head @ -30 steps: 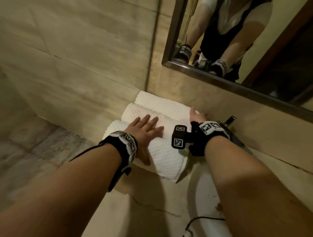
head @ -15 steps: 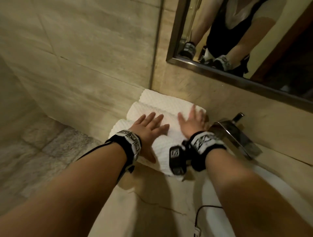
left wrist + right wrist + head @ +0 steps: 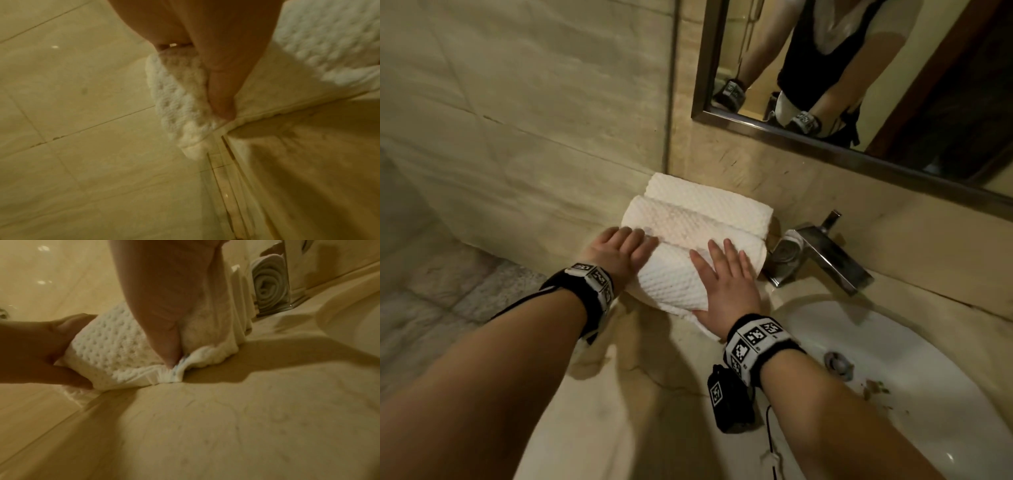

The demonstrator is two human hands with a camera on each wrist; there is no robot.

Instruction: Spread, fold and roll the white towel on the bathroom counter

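Both hands lie flat with straight fingers on the nearest white towel (image 3: 671,277), the left hand (image 3: 616,255) pressing its left end and the right hand (image 3: 726,281) its right part, thumb tip at the hem in the right wrist view. Three rolled white towels sit side by side in the counter (image 3: 640,394) corner, beside one faucet (image 3: 822,253) and one sink (image 3: 914,387). Each wrist wears one band of black-and-white square codes; no readable writing shows.

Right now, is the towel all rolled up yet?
Nearly. Done: two rolled towels lie stacked against the wall. In hand: the front towel looks rolled, with the left hand at its left end and the right hand flat on top. Left: tucking the bunched near edge.
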